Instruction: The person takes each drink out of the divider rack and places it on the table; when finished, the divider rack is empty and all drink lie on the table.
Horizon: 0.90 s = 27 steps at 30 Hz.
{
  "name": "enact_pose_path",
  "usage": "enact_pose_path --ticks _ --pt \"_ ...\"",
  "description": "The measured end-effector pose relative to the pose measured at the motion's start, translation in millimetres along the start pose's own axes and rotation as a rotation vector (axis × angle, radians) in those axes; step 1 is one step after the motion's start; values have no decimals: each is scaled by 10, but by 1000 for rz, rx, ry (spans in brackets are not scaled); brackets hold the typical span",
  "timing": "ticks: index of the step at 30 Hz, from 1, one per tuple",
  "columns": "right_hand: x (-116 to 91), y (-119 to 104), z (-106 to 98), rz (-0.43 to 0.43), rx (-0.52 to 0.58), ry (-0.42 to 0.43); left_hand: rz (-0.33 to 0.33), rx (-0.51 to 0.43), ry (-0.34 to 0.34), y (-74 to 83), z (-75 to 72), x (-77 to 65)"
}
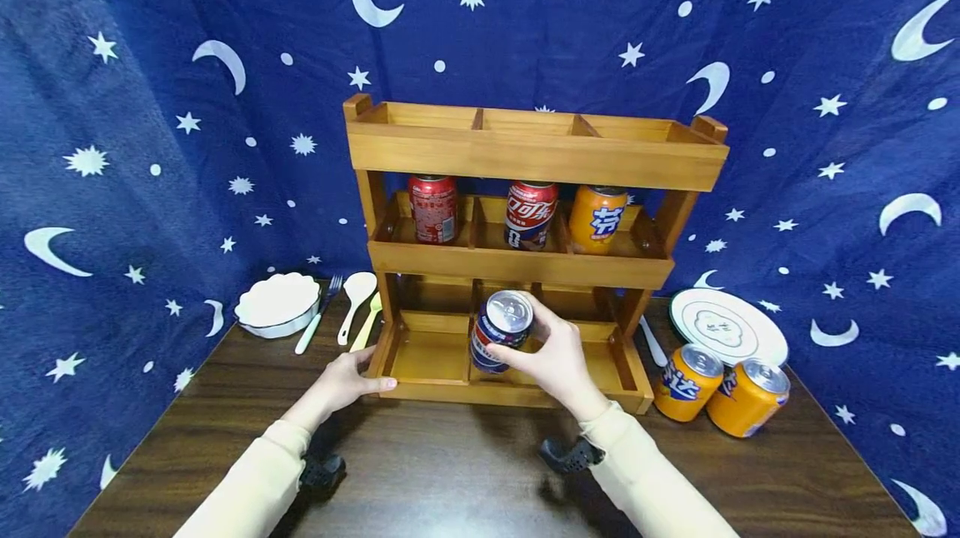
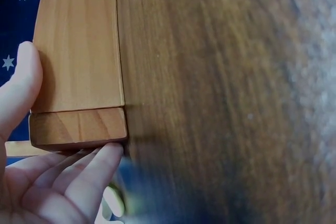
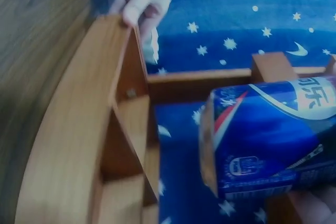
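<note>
A blue cola can (image 1: pixel 508 312) is in my right hand (image 1: pixel 561 359), thumb on its near side and fingers behind. In the head view it overlaps the divider between the left and middle compartments of the bottom tier. The right wrist view shows the blue can (image 3: pixel 262 142) raised, with a gap between its base and the tier. My left hand (image 1: pixel 345 384) holds the lower left corner of the wooden rack (image 1: pixel 517 259), thumb on the front board and fingers against the side, as the left wrist view of the hand (image 2: pixel 63 187) shows.
On the middle tier stand a red can (image 1: pixel 433 211), a red cola can (image 1: pixel 532 217) and an orange can (image 1: pixel 597 221). Two orange cans (image 1: pixel 682 388) and plates (image 1: pixel 750 334) are right of the rack. A white dish (image 1: pixel 277 305), fork (image 1: pixel 318 321) and spoons (image 1: pixel 356 296) lie left.
</note>
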State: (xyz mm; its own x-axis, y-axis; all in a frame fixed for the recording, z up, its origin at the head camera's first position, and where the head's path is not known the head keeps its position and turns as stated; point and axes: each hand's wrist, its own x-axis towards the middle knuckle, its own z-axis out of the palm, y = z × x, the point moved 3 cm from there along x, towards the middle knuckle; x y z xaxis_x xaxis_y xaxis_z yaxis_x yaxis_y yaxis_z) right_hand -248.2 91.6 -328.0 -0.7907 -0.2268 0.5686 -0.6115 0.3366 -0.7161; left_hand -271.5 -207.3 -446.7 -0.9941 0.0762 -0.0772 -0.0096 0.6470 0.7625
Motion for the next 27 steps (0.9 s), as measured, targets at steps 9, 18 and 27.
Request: enact_pose_path --ticks 9,18,27 --pt "-288 189 -629 29 -93 -29 -6 -13 -2 -7 -24 -39" --pt "-774 388 -1266 155 -238 112 -20 -8 -14 11 -9 -10" --pt "-1343 641 -1929 357 -435 264 -10 18 -22 18 -3 22"
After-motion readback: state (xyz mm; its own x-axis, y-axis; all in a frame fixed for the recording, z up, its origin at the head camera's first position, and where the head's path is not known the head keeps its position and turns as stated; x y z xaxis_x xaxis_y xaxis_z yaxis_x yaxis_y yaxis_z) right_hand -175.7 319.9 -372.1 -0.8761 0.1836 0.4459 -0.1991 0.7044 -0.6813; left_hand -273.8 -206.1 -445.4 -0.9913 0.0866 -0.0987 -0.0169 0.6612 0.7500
